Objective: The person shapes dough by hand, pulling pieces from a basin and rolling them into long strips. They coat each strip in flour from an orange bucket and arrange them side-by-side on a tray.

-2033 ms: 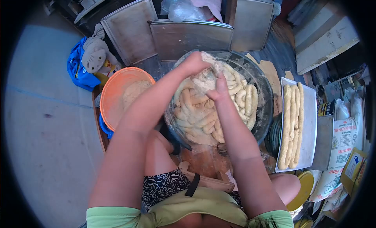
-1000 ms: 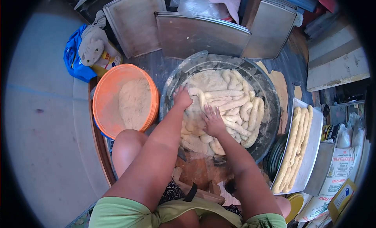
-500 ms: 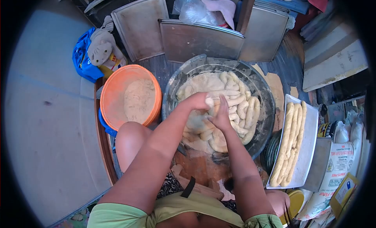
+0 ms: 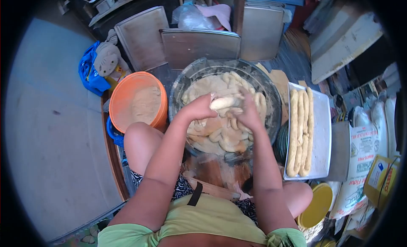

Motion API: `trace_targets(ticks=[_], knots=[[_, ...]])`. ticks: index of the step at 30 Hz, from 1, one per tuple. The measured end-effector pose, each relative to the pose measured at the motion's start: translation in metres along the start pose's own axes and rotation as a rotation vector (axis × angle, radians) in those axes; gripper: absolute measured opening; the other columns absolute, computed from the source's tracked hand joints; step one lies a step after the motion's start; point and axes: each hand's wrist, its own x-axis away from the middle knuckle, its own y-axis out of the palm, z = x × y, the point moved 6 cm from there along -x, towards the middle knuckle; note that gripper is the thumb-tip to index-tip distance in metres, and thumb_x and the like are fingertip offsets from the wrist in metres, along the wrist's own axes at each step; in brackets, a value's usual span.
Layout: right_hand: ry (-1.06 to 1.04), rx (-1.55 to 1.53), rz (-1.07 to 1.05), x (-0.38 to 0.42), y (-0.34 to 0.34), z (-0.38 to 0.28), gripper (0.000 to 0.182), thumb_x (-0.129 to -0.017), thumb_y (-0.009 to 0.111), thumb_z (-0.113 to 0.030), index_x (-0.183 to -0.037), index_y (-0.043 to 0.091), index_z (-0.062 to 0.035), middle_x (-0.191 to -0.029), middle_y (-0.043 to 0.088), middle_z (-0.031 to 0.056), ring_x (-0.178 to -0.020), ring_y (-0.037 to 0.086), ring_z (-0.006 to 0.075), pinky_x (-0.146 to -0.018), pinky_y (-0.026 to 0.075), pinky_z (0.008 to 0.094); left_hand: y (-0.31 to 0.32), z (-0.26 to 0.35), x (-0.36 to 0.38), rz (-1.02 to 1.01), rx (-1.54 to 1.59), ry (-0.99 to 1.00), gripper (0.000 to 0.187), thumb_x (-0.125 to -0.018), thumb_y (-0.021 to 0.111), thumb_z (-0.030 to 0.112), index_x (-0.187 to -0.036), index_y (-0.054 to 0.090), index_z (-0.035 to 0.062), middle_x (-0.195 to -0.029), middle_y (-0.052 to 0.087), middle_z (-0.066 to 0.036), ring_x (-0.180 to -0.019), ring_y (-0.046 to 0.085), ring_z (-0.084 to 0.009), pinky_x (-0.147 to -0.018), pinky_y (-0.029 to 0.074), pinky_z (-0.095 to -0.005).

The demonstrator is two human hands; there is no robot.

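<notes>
Over the wide dark basin (image 4: 274, 119), my left hand (image 4: 202, 108) is closed round the end of a thick pale dough rope (image 4: 224, 102). My right hand (image 4: 250, 114) is at the other end of that rope, its fingers smeared by motion, so their grip does not show. Below both hands, coiled dough ropes (image 4: 231, 138) lie on a bed of light, crumb-like powder (image 4: 203, 86) in the basin. Part of the pile is hidden behind my hands.
An orange bucket (image 4: 163, 107) holding brownish powder stands to the left. On the right, a metal tray (image 4: 322, 132) carries several long dough ropes (image 4: 300, 132). Flat baking sheets (image 4: 203, 47) lean behind the basin. Printed flour sacks (image 4: 360, 162) and a yellow lid (image 4: 316, 204) are at far right.
My hands have moved apart, and a dough rope now shows between them. The whole view has shifted and turned slightly, with the tray appearing more upright.
</notes>
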Motion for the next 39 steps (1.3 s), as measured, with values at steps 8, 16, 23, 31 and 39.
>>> trace_targets(ticks=[8, 16, 23, 31, 39], knots=[[0.395, -1.068, 0.144, 0.001, 0.023, -0.044, 0.050, -0.076, 0.070, -0.012, -0.120, 0.046, -0.0055, -0.100, 0.056, 0.0064, -0.085, 0.056, 0.0176, -0.083, 0.044, 0.0332, 0.001, 0.030, 0.021, 0.474, 0.562, 0.389, 0.089, -0.068, 0.074, 0.035, -0.138, 0.027, 0.0047, -0.141, 0.028, -0.014, -0.129, 0.029, -0.0274, -0.103, 0.030, -0.0368], [-0.012, -1.171, 0.051, -0.047, -0.041, -0.088, 0.066, -0.087, 0.051, -0.048, -0.135, 0.031, -0.0068, -0.103, 0.054, 0.0068, -0.091, 0.053, 0.0152, -0.079, 0.043, 0.0273, 0.014, 0.117, 0.016, 0.192, 0.763, 0.291, 0.026, -0.078, 0.068, 0.018, -0.096, 0.056, 0.0025, -0.069, 0.056, -0.002, -0.056, 0.053, -0.0108, -0.053, 0.045, -0.0255], [0.365, 0.057, -0.416, 0.075, 0.056, 0.036, 0.038, -0.076, 0.070, -0.026, -0.106, 0.059, -0.0032, -0.094, 0.065, 0.0129, -0.089, 0.063, 0.0228, -0.079, 0.046, 0.0312, -0.151, 0.285, 0.030, 0.476, 1.100, 0.819, 0.025, -0.086, 0.062, 0.031, -0.074, 0.047, 0.0149, -0.054, 0.042, 0.003, -0.043, 0.042, -0.0105, -0.039, 0.040, -0.0231], [0.618, -0.980, -0.229, 0.079, -0.052, 0.060, 0.024, -0.084, 0.062, -0.018, -0.100, 0.053, -0.0009, -0.075, 0.055, 0.0051, -0.066, 0.056, 0.0142, -0.063, 0.048, 0.0300, -0.190, 0.284, -0.059, 0.668, 1.130, 0.515, 0.030, -0.085, 0.063, 0.026, -0.064, 0.044, 0.0164, -0.048, 0.037, 0.002, -0.035, 0.036, -0.0150, -0.032, 0.030, -0.0268], [0.178, -1.173, 0.234, 0.116, -0.290, -0.059, 0.076, -0.075, 0.064, -0.027, -0.136, 0.023, -0.0050, -0.085, 0.053, 0.0108, -0.060, 0.058, 0.0191, -0.050, 0.051, 0.0286, 0.017, 0.253, -0.224, 0.189, 1.160, 0.227, 0.027, -0.083, 0.052, 0.016, -0.099, 0.042, -0.0039, -0.079, 0.049, -0.019, -0.070, 0.054, -0.0361, -0.070, 0.049, -0.0539]])
